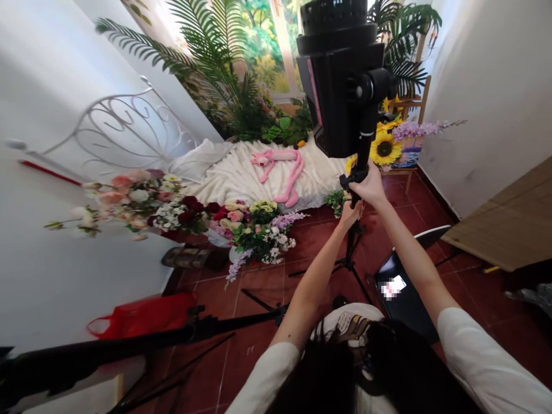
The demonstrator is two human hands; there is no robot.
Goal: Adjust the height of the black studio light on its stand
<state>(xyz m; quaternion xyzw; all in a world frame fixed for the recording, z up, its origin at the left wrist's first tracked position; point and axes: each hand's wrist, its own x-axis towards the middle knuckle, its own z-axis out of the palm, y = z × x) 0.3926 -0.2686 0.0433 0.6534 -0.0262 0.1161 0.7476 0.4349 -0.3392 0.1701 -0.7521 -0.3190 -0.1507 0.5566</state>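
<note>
A large black studio light [345, 86] stands upright on a black light stand [351, 244] in front of me. My right hand [370, 185] is wrapped round the stand's upper part, beside a clamp knob just below the light. Lower on the same pole, my left hand [351, 215] is closed round it. The stand's legs spread on the red tiled floor.
A bed with a cream blanket [233, 172] and a pink plush toy [280, 156] lies ahead. Flower bunches [235, 221] stand before it. Sunflowers [385, 147] are at right. A second black stand [224, 325] and red bag [150, 315] are left; a phone [399, 284] lies on a black surface.
</note>
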